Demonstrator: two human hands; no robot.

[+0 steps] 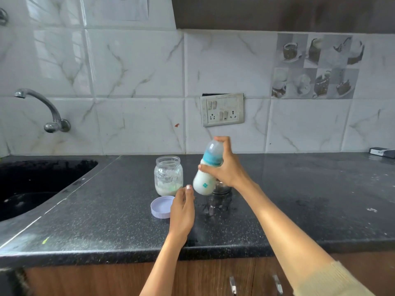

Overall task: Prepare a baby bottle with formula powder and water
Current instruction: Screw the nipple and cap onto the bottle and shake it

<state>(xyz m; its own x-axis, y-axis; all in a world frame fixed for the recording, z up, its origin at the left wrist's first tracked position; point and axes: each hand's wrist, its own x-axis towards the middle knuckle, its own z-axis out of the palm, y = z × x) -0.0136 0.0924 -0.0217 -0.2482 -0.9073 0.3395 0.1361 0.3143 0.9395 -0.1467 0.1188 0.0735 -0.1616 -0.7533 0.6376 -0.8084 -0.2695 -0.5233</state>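
Gripping the tilted bottle (205,177) at its neck, the right hand (224,167) holds it aloft, base slanting toward the spread left hand (182,210) below.

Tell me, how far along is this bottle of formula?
Mostly done, it seems. The baby bottle already holds white liquid and has its teal collar and cap on. The right hand holds it tilted above the counter, probably shaking it; the left hand hovers open beside it. Left: the formula jar stands open, its lilac lid lying on the counter.
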